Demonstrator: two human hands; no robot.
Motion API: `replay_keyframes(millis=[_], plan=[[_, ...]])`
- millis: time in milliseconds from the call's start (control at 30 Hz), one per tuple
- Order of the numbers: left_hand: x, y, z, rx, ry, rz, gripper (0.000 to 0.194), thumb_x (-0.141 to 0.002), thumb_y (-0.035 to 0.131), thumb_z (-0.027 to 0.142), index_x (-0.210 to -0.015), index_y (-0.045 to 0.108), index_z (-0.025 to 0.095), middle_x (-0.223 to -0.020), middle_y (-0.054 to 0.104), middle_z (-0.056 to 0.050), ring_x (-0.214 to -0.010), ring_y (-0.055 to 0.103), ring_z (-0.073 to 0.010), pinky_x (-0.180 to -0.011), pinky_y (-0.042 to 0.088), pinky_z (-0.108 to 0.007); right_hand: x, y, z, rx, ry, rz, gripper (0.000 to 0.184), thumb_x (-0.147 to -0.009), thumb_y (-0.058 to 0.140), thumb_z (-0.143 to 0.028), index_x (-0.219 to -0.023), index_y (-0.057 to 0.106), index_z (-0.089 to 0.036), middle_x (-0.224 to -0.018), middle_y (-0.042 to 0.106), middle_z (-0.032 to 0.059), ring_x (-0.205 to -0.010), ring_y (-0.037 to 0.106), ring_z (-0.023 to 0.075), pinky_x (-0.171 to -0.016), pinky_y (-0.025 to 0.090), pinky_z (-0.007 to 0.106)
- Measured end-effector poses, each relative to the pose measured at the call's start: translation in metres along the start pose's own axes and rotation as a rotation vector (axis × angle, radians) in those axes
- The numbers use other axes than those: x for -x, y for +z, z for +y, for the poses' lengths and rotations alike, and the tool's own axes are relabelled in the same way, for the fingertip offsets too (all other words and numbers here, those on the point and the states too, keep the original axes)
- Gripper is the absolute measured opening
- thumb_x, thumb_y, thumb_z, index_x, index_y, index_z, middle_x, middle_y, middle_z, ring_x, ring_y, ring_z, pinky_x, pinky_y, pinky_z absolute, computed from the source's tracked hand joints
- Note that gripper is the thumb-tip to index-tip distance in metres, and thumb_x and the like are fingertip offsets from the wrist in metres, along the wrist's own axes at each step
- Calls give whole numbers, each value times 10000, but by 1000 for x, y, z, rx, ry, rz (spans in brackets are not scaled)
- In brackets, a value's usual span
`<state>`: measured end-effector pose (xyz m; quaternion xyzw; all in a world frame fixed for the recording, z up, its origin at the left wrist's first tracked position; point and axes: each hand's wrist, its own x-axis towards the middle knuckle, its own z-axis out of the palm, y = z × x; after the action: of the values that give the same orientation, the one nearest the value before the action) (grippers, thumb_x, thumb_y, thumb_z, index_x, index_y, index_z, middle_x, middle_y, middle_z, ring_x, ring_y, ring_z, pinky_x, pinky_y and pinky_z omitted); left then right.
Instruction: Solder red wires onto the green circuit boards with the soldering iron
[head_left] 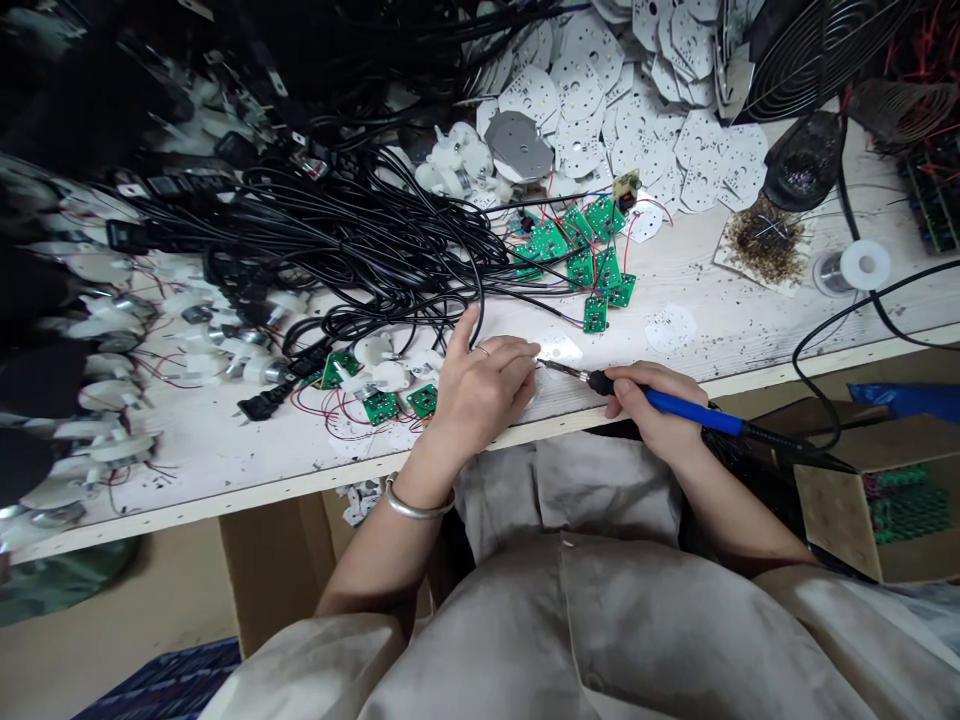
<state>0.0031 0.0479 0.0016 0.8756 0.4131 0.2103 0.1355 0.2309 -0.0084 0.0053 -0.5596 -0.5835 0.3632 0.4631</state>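
Observation:
My right hand (649, 408) is closed round a blue-handled soldering iron (679, 405), its metal tip pointing left towards my left hand. My left hand (484, 385) rests on the white bench near its front edge, fingers curled and pressed together over something small that I cannot make out, right at the iron's tip. A white round board (559, 349) lies just beyond the fingertips. A black cable (478, 285) runs past my raised left index finger. A metal bangle sits on my left wrist.
A tangle of black power cords (322, 240) covers the bench's left half. Green circuit boards (592, 262) lie in a cluster behind, white round boards (637, 110) piled at the back. A solder spool (864, 265) and brown scraps (765, 245) sit right; a cardboard box (870, 510) below.

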Motion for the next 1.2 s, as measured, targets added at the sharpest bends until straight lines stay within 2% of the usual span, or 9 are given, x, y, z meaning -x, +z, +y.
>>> replay_keyframes(millis=[133, 367, 533, 733, 833, 933, 1033, 1100, 1200], plan=[[0, -1, 0, 6, -4, -10, 146, -883, 558, 158, -844, 683, 223, -1034, 770, -8, -955, 725, -200, -1210, 265, -653, 0, 1, 0, -40, 2, 27, 109, -909, 642, -277, -931, 747, -261, -623, 694, -58, -544, 661, 122, -632, 558, 290], [0, -1, 1, -43, 36, 24, 139, -887, 557, 152, -845, 673, 215, -1027, 771, -4, -942, 722, -189, -1192, 318, -629, -1, 0, 1, -31, -19, -26, 114, -905, 647, -229, -946, 747, -266, -629, 692, -60, -594, 674, 118, -650, 547, 276], [0, 0, 1, -49, 20, 9, 143, -884, 558, 154, -832, 672, 222, -1028, 767, 1, -935, 714, -180, -1193, 330, -614, 0, 0, 1, -59, -2, 44, 111, -905, 645, -246, -938, 749, -265, -634, 692, -58, -535, 653, 118, -610, 554, 285], [0, 0, 1, 1, -3, 5, 148, -865, 573, 141, -847, 690, 229, -1042, 768, -3, -951, 719, -188, -1203, 315, -629, -2, -1, 0, -26, -30, -34, 112, -905, 643, -262, -949, 746, -273, -627, 694, -54, -600, 673, 133, -655, 568, 296], [0, 0, 1, 14, -13, 2, 157, -858, 574, 136, -847, 698, 232, -1038, 769, -7, -958, 721, -195, -1207, 308, -634, -2, -2, 1, -15, -30, -30, 113, -907, 640, -269, -940, 748, -272, -623, 693, -50, -582, 665, 133, -645, 572, 299], [0, 1, 1, 3, -5, 8, 158, -860, 569, 137, -829, 694, 229, -1028, 772, -6, -951, 725, -197, -1204, 318, -626, 4, -2, 5, -37, -31, 45, 113, -909, 640, -281, -938, 750, -280, -602, 680, -53, -543, 656, 140, -627, 578, 313], [0, 2, 1, -34, 20, 27, 160, -872, 561, 139, -810, 683, 222, -1010, 776, -2, -927, 730, -192, -1190, 347, -610, 12, -4, 12, -99, -32, 195, 105, -901, 657, -329, -936, 749, -295, -657, 700, -40, -489, 643, 149, -553, 569, 330], [0, 2, 0, -34, 29, 35, 158, -875, 561, 144, -818, 686, 222, -1005, 777, -5, -924, 731, -195, -1186, 352, -605, 13, -10, 16, -128, -52, 349, 114, -880, 675, -364, -916, 745, -281, -687, 704, -23, -460, 630, 157, -482, 541, 333], [1, 1, -2, -5, 34, 41, 156, -868, 575, 150, -855, 707, 233, -1008, 776, -11, -944, 730, -205, -1194, 339, -598, 5, -31, 22, -152, -88, 639, 200, -844, 683, -425, -867, 714, -229, -576, 629, -36, -406, 590, 163, -391, 485, 315]])
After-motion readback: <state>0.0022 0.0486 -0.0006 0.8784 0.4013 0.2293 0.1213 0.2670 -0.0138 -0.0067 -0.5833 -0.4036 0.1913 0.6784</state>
